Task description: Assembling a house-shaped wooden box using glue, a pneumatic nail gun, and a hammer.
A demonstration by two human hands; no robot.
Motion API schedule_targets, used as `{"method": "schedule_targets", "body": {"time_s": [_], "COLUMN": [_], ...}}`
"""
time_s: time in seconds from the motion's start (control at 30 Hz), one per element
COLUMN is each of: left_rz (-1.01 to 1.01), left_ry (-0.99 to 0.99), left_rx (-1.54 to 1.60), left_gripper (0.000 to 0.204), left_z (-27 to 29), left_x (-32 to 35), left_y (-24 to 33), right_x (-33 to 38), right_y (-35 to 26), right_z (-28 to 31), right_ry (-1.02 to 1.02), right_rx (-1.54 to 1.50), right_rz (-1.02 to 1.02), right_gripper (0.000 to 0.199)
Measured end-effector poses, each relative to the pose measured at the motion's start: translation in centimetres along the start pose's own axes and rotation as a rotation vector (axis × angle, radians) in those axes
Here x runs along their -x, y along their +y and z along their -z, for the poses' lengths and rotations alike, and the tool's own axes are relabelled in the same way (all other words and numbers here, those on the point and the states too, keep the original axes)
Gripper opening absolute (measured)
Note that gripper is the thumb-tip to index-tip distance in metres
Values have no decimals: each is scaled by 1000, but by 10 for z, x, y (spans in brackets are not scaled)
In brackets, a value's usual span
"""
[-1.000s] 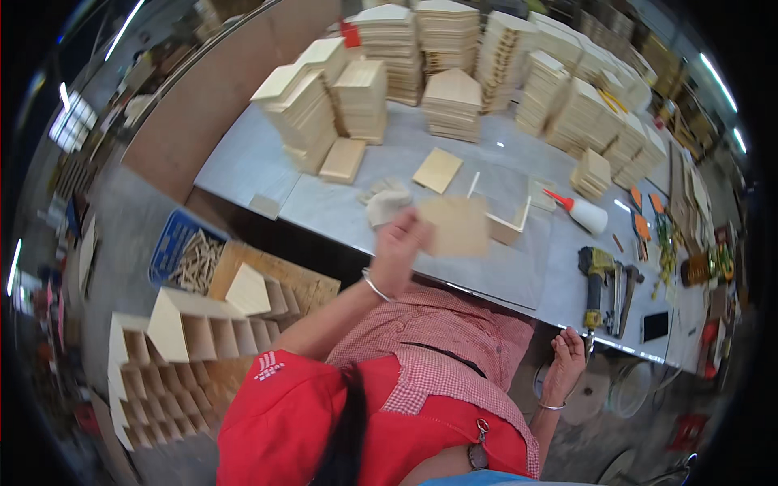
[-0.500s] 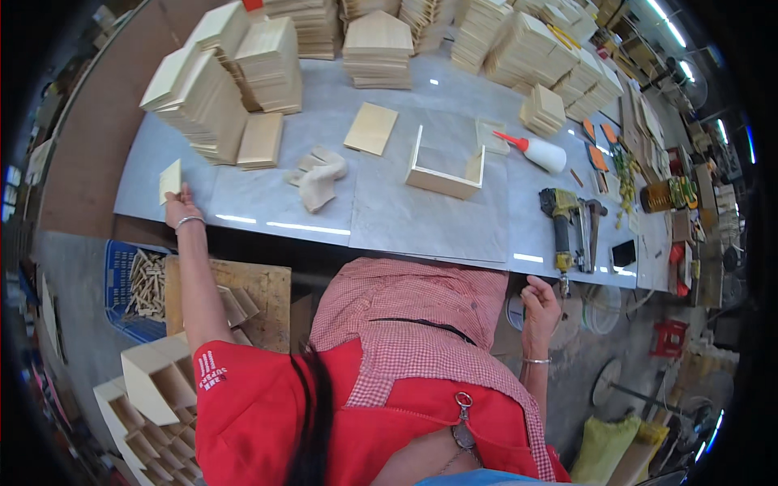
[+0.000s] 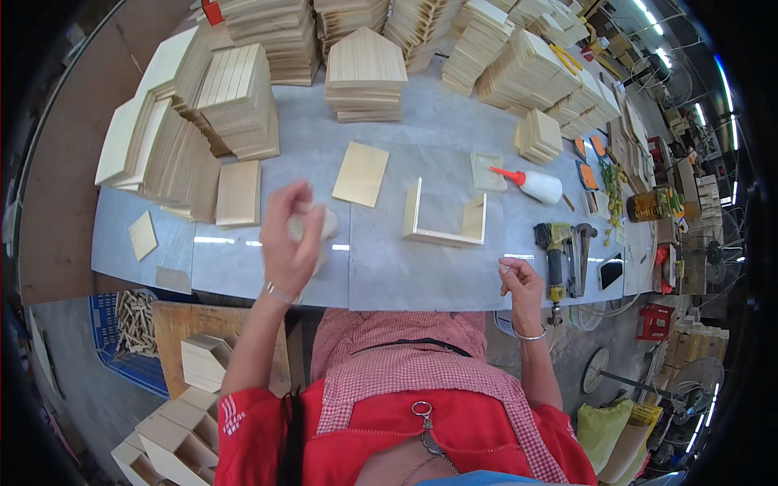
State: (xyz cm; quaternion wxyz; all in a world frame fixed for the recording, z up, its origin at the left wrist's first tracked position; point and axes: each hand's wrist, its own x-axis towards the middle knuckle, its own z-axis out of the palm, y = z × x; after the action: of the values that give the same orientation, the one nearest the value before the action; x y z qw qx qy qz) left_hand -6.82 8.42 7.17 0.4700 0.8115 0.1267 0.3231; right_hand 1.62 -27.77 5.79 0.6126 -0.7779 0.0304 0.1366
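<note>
Overhead view of a workbench [image 3: 421, 267] with a smooth, pale grey, faintly reflective top, seen past a person in a red apron over a checked shirt.

The left hand [image 3: 290, 235] is raised above the bench, blurred, its fingers curled loosely around a small pale wooden piece [image 3: 312, 220]; how firm the hold is cannot be told. A thin bracelet circles that wrist.

The right hand [image 3: 519, 279] hovers at the near bench edge, fingers curled inward into a loose fist; whether it holds anything cannot be told.

Between the hands, farther back on the bench, stands a three-sided open frame [image 3: 446, 219] of thin light plywood boards, a U-shape open toward the far side. Just to its left lies a flat rectangular panel [image 3: 361, 173] of the same unfinished wood, with a second rectangular panel [image 3: 239, 193] beside the left stacks. A small square offcut [image 3: 143, 235] lies alone near the left end.

Right of the frame lies a white glue bottle [image 3: 536, 186] with a red nozzle, tipped on its side, and nearer the edge a yellow and black nail gun [image 3: 555, 255].

The far side carries dense stacks of cut boards [image 3: 243, 97], including a pile of pentagonal, house-shaped panels [image 3: 366, 73], all matte, pale and straight-grained.

Below the bench at left sit assembled wooden boxes [image 3: 174, 429].
</note>
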Motion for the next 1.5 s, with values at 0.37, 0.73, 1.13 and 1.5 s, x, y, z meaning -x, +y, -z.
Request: {"method": "schedule_targets", "body": {"time_s": [0.37,0.73,1.13,1.5], "left_rz": [-72,167,-620,-532], "left_ry": [84,-237,-166,-98], "left_rx": [-809,-927,-352,-71], "left_gripper": [87,89,78,61], "left_z": [-119,-127,-133,-111], "left_x": [-189,-214,-76,-37], "left_y": [-8,7,92,64], "right_x": [-19,-14,-66,-75], "right_y": [19,29,-102,-85], "right_z": [-1,18,-53,-42], "right_ry": [-44,-62,-250,-120], "right_rx": [-8,-29,-336,-447], "right_rz": [-3,9,250,283], "right_gripper": [14,14,23,16]}}
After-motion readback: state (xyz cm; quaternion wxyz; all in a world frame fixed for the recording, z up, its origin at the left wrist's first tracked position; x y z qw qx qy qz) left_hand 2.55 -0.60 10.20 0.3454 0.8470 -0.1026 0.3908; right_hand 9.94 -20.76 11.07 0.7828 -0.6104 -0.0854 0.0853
